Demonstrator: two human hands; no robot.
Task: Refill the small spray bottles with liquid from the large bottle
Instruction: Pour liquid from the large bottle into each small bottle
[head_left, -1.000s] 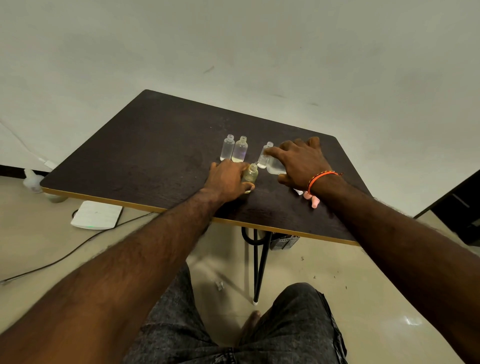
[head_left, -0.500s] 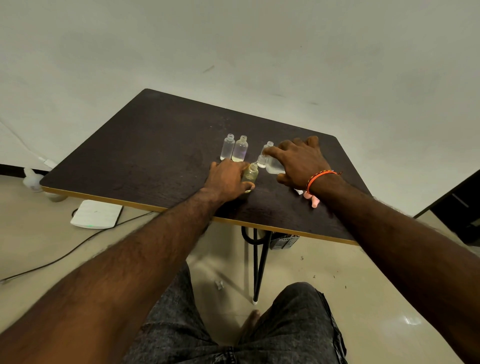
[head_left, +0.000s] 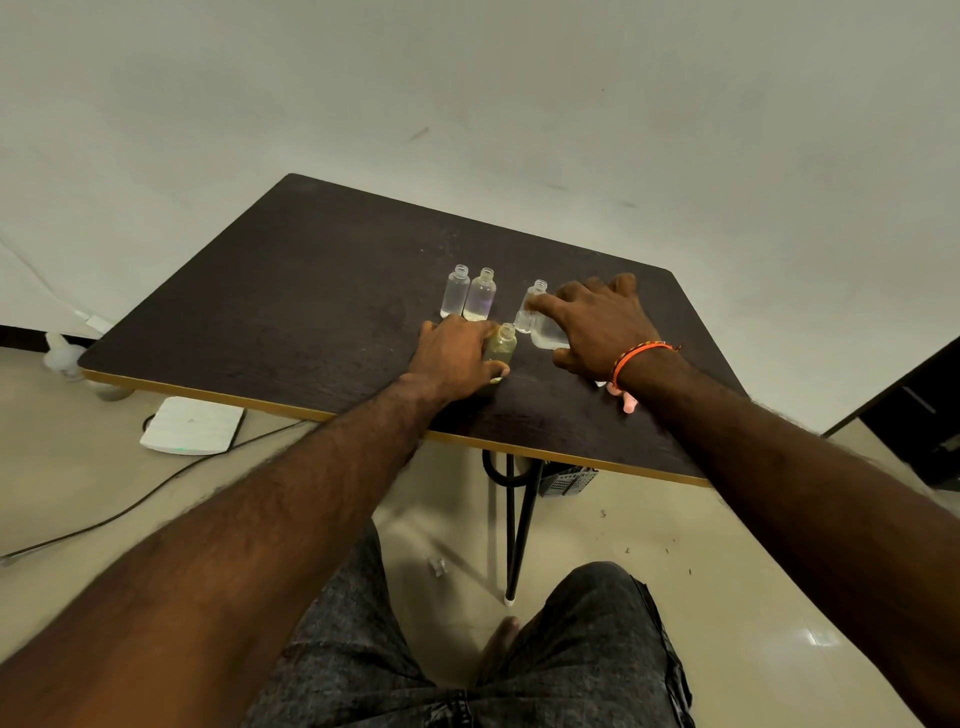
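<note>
1. Bottles: right hand grips the large bottle, tipped with its mouth over a yellowish small bottle gripped by the left hand; nothing has visibly shifted since the earlier frames.
2. Hidden: the large bottle's body lies mostly under the fingers; the pour itself is unclear.
3. Setting: three uncapped small bottles stand behind on a dark table; pale wall, tiled floor.

On the desk I see two small bottles side by side; nearer me, my left hand holds another bottle, with the large bottle under my right hand to its right.
</note>
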